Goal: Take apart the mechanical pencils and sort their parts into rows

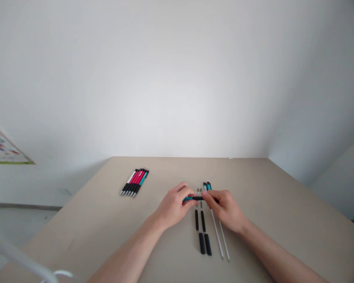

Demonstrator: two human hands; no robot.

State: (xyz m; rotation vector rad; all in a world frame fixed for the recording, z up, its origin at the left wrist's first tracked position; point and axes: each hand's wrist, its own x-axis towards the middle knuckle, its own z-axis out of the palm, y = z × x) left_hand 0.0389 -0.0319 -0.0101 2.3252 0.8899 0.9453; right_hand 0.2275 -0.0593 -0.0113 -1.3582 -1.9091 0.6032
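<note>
My left hand (174, 205) and my right hand (224, 207) meet over the middle of the beige table (106, 220). Both pinch one teal and black pen (194, 199), held crosswise between them, the left on its teal end and the right on its black end. Just below the hands lie loose pen parts: two thin black tubes (200, 220), two thicker black grips (205, 243) and two white refills (221, 241). Two teal pen tops (207, 185) lie just beyond the hands.
A neat row of several assembled pens (135, 182), red, white, black and teal, lies at the back left of the table. A white wall stands behind the table. A poster (2, 149) hangs at the far left.
</note>
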